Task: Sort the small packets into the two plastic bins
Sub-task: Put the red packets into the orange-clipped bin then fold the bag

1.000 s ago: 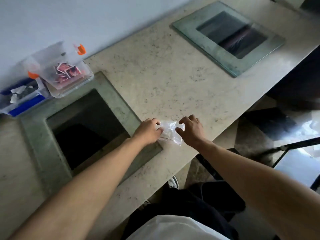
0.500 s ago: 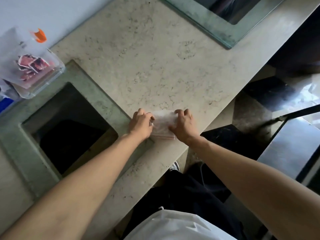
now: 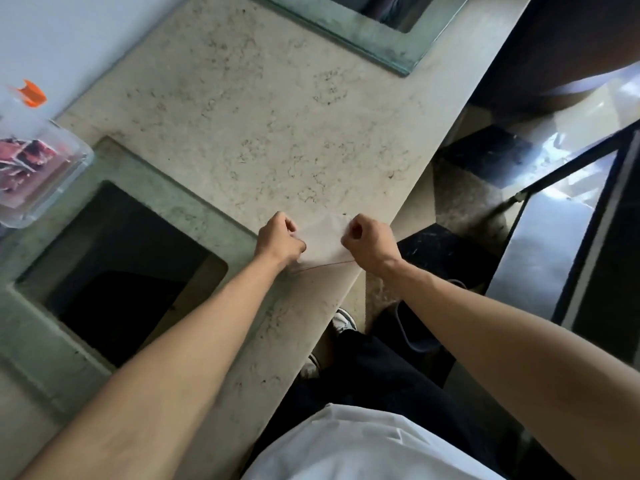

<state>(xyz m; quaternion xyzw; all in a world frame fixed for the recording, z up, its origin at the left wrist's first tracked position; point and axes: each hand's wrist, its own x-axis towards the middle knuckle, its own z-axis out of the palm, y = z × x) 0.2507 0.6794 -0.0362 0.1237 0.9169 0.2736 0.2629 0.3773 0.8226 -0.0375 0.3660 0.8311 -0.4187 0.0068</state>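
Note:
A clear zip bag [image 3: 323,242] with a thin red seal line lies flat on the stone counter near its front edge. My left hand [image 3: 278,239] pinches the bag's left side and my right hand [image 3: 369,242] pinches its right side, both with curled fingers. At the far left stands a clear plastic bin [image 3: 52,188] with an orange latch [image 3: 32,94]; red packets [image 3: 26,157] lie inside it. The second bin is out of view.
A green glass-framed opening [image 3: 173,209] with a dark well is set into the counter just left of my hands. Another glass frame [image 3: 374,39] sits at the top. The counter's edge [image 3: 381,244] runs diagonally past my right hand, with dark floor and a railing beyond.
The view has tilted down and the bins have slid left. The bag went from crumpled to pulled flat, and my hands changed from flat on it to pinching its two sides.

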